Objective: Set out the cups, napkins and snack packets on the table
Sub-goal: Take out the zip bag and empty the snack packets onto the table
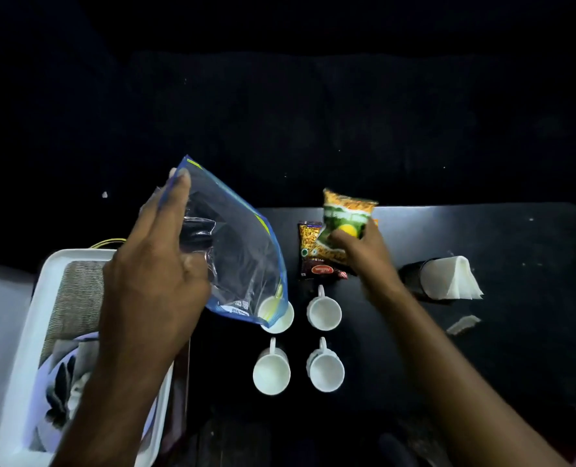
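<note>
The right hand (360,254) has its grip closed on a green-and-orange snack packet (345,224) above a second packet (313,256) lying on the dark desk (481,348). The left hand (158,264) pinches a clear zip bag (239,251) that hides part of one of four white cups (325,369). Napkins (448,278) lie right; a white tray (27,315) sits left.

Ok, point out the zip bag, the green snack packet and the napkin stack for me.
zip bag (242,251): head view, on its clear middle panel.
green snack packet (345,217): head view, on its green printed front.
napkin stack (451,278): head view, on the top white sheet.
</note>
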